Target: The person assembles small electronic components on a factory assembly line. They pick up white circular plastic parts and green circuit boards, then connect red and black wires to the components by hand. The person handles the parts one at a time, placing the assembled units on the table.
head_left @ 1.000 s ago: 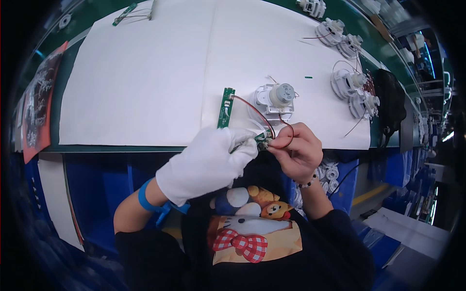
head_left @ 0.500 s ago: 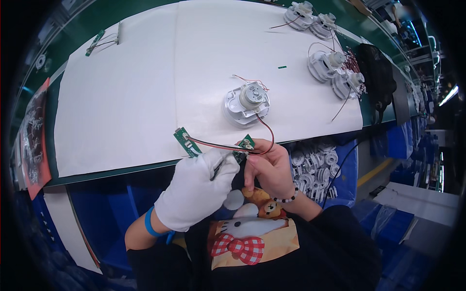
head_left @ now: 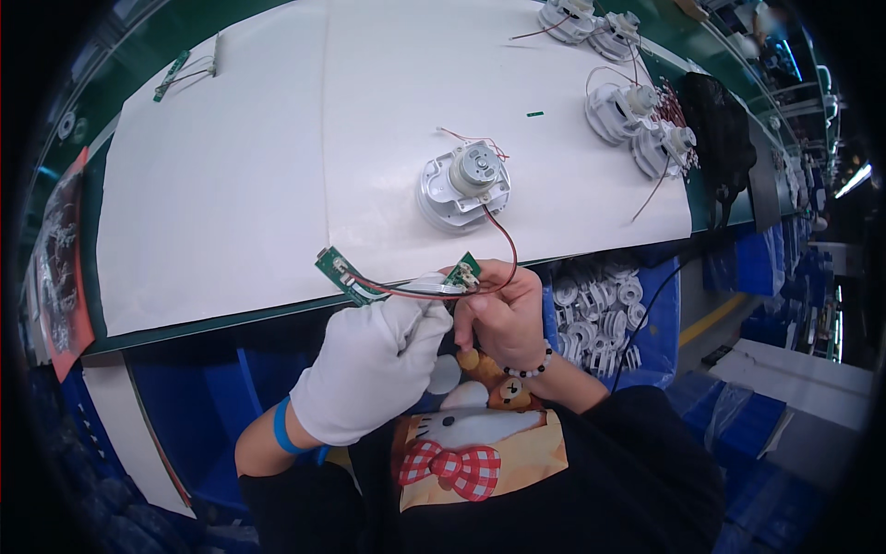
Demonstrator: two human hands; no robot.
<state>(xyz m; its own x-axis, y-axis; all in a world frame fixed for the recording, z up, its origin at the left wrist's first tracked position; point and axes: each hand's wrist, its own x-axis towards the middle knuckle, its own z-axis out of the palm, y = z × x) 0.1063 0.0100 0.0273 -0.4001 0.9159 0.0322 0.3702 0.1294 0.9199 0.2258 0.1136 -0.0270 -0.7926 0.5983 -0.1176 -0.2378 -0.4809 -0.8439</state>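
A white glove covers my left hand (head_left: 374, 365), whose fingers are closed on a white flat cable (head_left: 426, 287) by the small green circuit board (head_left: 464, 270). My bare right hand (head_left: 501, 319) pinches that small board and the wire ends beside it. A longer green circuit board (head_left: 338, 274) sticks out beyond my left fingers, joined to the small one by the cable. Red and black wires (head_left: 513, 249) loop from the boards to a round white housing with a silver motor (head_left: 475, 168), standing on the white-covered table. The fingertips partly hide the joint.
Several similar motor housings (head_left: 616, 111) stand at the far right beside a wire bundle (head_left: 672, 115) and a black bag (head_left: 718, 148). Another wired board pair (head_left: 173, 76) lies far left. A blue bin (head_left: 657, 343) of white plastic parts sits below the table edge.
My left fingers have shifted toward the small board, and more of the white cable shows. The longer board has tilted and moved slightly left. A dark piece seen by my left fingers is out of sight.
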